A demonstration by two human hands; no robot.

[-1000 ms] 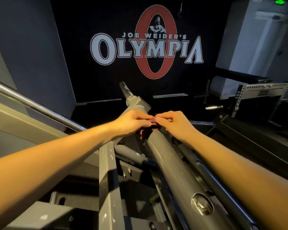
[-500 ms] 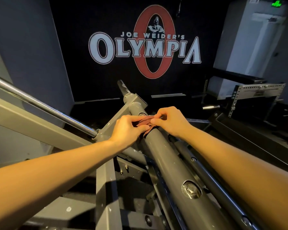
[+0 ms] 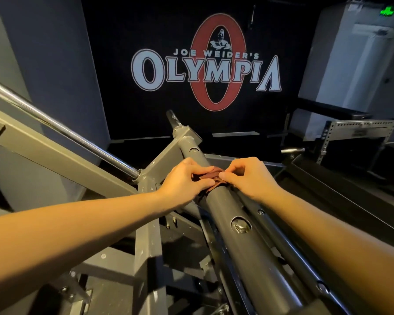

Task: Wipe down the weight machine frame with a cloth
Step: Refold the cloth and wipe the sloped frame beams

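Dark gym walls close the space beyond the hands, the far one carrying a large red, white and black Olympia wall logo [image 3: 206, 67], with a pale perforated steel rack [image 3: 359, 130] off past the right hand. Both hands meet on top of the thick grey round steel tube of the weight machine frame [image 3: 241, 214], which slopes away from the person toward a welded bracket ahead of the fingers. The left hand [image 3: 187, 180] curls down over a small crumpled dark reddish-brown cloth [image 3: 210, 176], thumb and fingers bunching its edge; the right hand [image 3: 246, 176] pinches the cloth's other side with bent fingertips. The cloth lies between the two hands, draped over the tube's crown and hanging a little down its left flank, under the left palm. Holding it from both sides seems meant to wrap the fabric round the curve, so that it cleans more than the top line in one pass, though that is a judgement. A polished chrome rod [image 3: 62, 130] runs out beyond the left forearm. Much of the cloth is hidden beneath the fingers, so its full size and any fold cannot be told. The tube's underside and lower end are out of view, and the dim machine parts below both forearms are hard to make out.
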